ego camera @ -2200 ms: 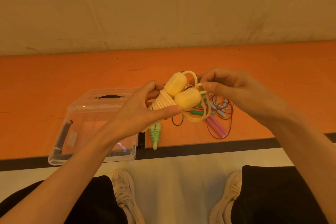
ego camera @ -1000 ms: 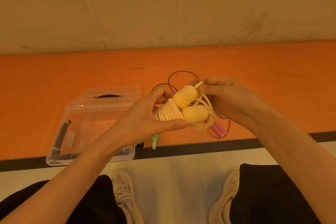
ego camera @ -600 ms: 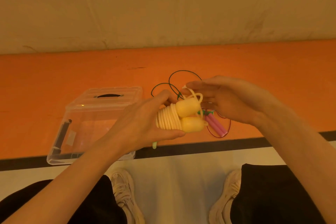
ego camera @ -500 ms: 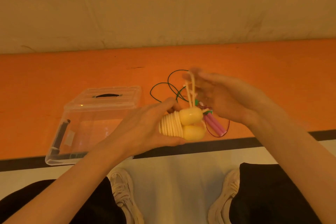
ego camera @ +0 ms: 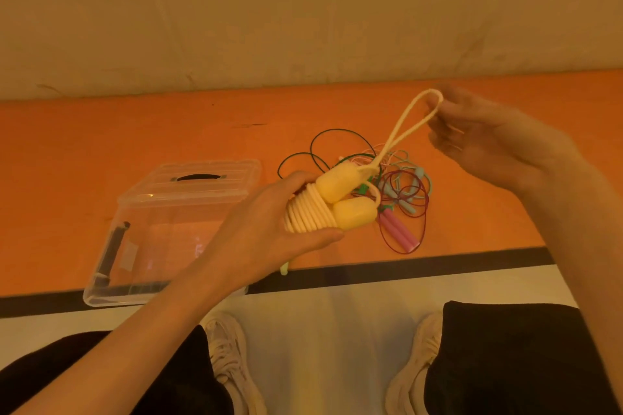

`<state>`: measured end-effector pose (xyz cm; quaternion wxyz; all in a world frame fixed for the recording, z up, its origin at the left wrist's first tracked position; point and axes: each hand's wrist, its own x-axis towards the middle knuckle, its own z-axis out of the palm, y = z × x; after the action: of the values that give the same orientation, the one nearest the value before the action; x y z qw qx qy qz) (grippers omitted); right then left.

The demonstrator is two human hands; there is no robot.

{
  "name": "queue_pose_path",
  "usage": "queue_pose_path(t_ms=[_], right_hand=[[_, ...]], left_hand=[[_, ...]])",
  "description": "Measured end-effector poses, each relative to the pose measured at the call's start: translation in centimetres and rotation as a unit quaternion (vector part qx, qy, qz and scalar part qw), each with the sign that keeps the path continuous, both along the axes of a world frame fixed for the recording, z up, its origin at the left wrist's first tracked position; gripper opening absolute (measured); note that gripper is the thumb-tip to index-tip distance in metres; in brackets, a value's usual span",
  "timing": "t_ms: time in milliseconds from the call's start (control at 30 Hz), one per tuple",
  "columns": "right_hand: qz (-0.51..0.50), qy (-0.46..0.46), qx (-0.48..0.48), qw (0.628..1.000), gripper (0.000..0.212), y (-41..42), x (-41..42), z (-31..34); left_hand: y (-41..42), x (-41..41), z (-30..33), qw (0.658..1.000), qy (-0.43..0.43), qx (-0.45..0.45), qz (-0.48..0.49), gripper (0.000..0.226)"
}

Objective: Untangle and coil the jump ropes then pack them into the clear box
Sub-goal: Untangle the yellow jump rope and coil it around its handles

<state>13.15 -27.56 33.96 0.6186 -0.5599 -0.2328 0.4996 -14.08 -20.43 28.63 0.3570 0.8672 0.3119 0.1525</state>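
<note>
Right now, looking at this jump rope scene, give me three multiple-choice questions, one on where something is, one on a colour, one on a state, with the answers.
1. Where does the clear box lie?
A. on the person's left
B. on the person's right
C. on the person's lap

2. What colour are the handles held by the left hand?
A. pink
B. yellow
C. black

3. What is the right hand doing?
A. resting flat on the floor
B. gripping the box
C. pinching a loop of the yellow rope

Answers: 1 A, it sits left of the rope pile. 2 B, both are yellow. 3 C, the loop stretches up to its fingertips.
</note>
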Motion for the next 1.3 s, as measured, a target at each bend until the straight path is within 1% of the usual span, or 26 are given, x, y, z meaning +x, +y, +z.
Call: queue_pose_path(t_ms=[67,100,133,200,233,267,300,367,400,433,467,500,567,600,667,733,833,900,967,1000,1100,1167,1300], right_hand=[[0.009,-0.036,-0.032,0.999,0.041,0.0,-0.2,-0.5],[0.005,-0.033,-0.042,0.999,0.038,-0.1,-0.3,-0.8],[0.003,-0.014,-0.044,0.999,0.028,-0.1,-0.6,-1.1],[-0.001,0.055,-0.038,0.998,0.006,0.1,-1.5,-1.4],[-0.004,0.078,-0.041,0.996,0.004,0.3,-1.9,-1.5],[-0.002,0.078,-0.051,0.996,0.005,0.5,-2.3,-1.7],[0.014,0.051,-0.067,0.996,0.009,0.7,-2.7,-2.0],[0.087,-0.049,-0.105,0.989,0.027,1.0,-4.0,-2.7],[0.123,-0.082,-0.116,0.982,0.035,1.2,-4.8,-3.0],[0.146,-0.087,-0.121,0.978,0.041,1.3,-5.5,-3.3],[0.152,-0.076,-0.121,0.978,0.041,1.5,-6.2,-3.7],[0.148,-0.067,-0.115,0.980,0.035,1.6,-6.8,-4.0],[0.116,-0.074,-0.098,0.986,0.024,2.1,-7.4,-4.8],[0.098,-0.085,-0.090,0.987,0.022,2.2,-7.5,-5.1],[0.069,-0.103,-0.085,0.989,0.022,2.6,-7.6,-5.7],[0.059,-0.100,-0.086,0.989,0.025,2.9,-7.7,-6.4],[0.078,-0.073,-0.109,0.988,0.028,3.4,-7.3,-8.0],[0.093,-0.059,-0.134,0.985,0.028,3.9,-6.8,-9.3],[0.097,-0.050,-0.158,0.981,0.030,4.5,-6.2,-10.8],[0.098,-0.053,-0.172,0.979,0.031,4.9,-6.0,-11.7],[0.098,-0.081,-0.213,0.969,0.033,6.4,-5.4,-14.7],[0.104,-0.094,-0.241,0.960,0.039,7.5,-5.0,-17.0],[0.119,-0.103,-0.278,0.948,0.040,9.3,-4.5,-22.0]], left_hand=[[0.0,-0.2,-0.5,1.000,0.002,0.012,0.022,0.061],[-0.1,-0.1,-0.6,0.999,0.000,0.014,0.030,0.060],[-0.2,0.0,-0.6,0.999,-0.005,0.009,0.040,0.060],[-0.3,0.3,-0.6,0.998,-0.023,-0.019,0.055,0.057],[-0.4,0.5,-0.5,0.997,-0.036,-0.040,0.057,0.055],[-0.4,0.6,-0.5,0.995,-0.052,-0.062,0.057,0.053],[-0.5,0.8,-0.4,0.993,-0.066,-0.084,0.057,0.051],[-0.5,1.1,-0.4,0.986,-0.087,-0.132,0.057,0.049],[-0.5,1.4,-0.5,0.981,-0.095,-0.158,0.060,0.049],[-0.5,1.6,-0.6,0.975,-0.100,-0.186,0.065,0.048],[-0.5,1.8,-0.8,0.969,-0.103,-0.213,0.072,0.045],[-0.5,1.9,-1.1,0.962,-0.107,-0.240,0.080,0.041],[-0.3,2.1,-1.6,0.943,-0.117,-0.297,0.091,0.038],[-0.2,2.1,-2.0,0.933,-0.126,-0.324,0.093,0.037],[0.2,2.3,-2.5,0.916,-0.139,-0.363,0.101,0.034],[0.7,2.4,-3.1,0.903,-0.155,-0.384,0.117,0.027],[1.4,3.2,-4.6,0.881,-0.176,-0.411,0.153,0.020],[1.8,3.8,-6.2,0.864,-0.179,-0.437,0.177,0.024],[2.3,4.4,-7.9,0.857,-0.165,-0.450,0.192,0.034],[2.5,4.7,-8.9,0.856,-0.156,-0.452,0.195,0.035],[3.3,5.7,-11.5,0.848,-0.134,-0.467,0.212,0.031],[4.1,6.2,-13.5,0.840,-0.114,-0.480,0.228,0.031],[5.1,6.9,-18.6,0.815,-0.086,-0.518,0.245,0.030]])
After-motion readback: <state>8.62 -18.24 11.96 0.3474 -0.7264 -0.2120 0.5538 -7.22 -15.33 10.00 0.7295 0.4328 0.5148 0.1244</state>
